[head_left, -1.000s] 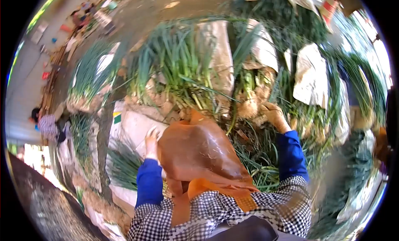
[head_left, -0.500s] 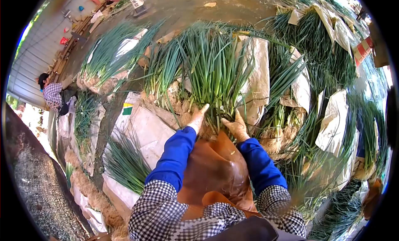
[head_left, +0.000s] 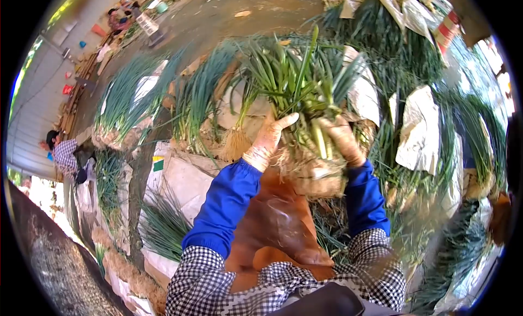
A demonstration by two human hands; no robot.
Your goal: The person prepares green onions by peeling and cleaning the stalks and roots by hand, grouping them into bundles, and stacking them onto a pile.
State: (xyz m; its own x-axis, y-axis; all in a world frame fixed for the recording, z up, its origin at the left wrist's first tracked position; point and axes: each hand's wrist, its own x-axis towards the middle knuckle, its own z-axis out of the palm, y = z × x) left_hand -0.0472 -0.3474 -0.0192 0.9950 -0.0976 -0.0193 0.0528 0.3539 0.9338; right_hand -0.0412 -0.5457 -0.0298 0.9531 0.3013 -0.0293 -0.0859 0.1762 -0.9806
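Observation:
A thick bunch of green onions (head_left: 297, 79) is raised in front of my brown apron (head_left: 272, 218), leaves away from me and pale hairy roots (head_left: 318, 177) toward me. My left hand (head_left: 267, 137) grips its left side, with the thumb laid across the stalks. On the other side my right hand (head_left: 343, 139) is wrapped round the lower stalks; its fingertips are partly hidden among them. A few onions with a root tuft (head_left: 235, 145) stand just left of my left hand.
More green onions lie on the left (head_left: 136, 95) and hang in dark rows at the upper right (head_left: 400, 43). White sacking (head_left: 419, 131) lies among them. A person (head_left: 66, 155) in a checked top crouches at far left. A sign (head_left: 147, 24) stands at the back.
Both hands have lifted the bunch off the pile toward me, exposing its roots. My hands have moved farther apart, and the right hand has risen. The view has shifted slightly.

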